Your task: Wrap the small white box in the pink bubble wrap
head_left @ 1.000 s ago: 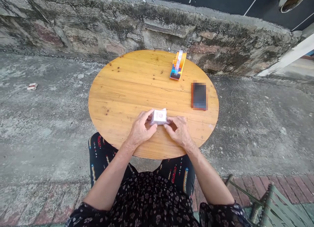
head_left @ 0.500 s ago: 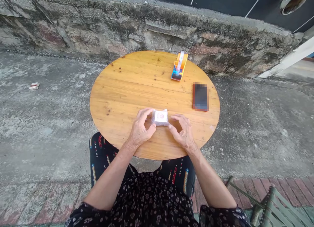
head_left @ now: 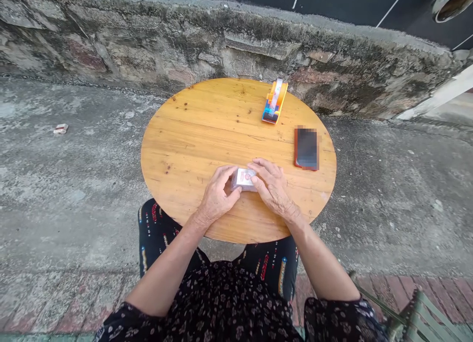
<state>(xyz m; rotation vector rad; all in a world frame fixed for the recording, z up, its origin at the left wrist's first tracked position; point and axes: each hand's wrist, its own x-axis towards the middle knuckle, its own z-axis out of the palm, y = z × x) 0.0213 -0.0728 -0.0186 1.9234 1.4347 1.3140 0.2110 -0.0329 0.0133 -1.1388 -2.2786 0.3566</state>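
A small box in clear plastic wrap [head_left: 244, 178], with a white label and a reddish mark on top, lies near the front middle of the round table. My left hand [head_left: 220, 193] is closed on its left end, thumb at the near side and fingertips at the far side. Over the right end is my right hand [head_left: 272, 188], its thumb across the label's edge and its fingers apart by the far edge. How firmly the right hand touches the box I cannot tell.
On the wooden table [head_left: 192, 145], a yellow and blue tape dispenser [head_left: 274, 103] stands at the back right. A dark phone in a red case [head_left: 306, 149] lies to the right. Behind runs a stone wall [head_left: 148, 51]. A green chair [head_left: 424, 312] is at lower right.
My right hand has moved left and inward, from beside the box to over its right end. My left hand stays on the box. The whole view has shifted slightly.
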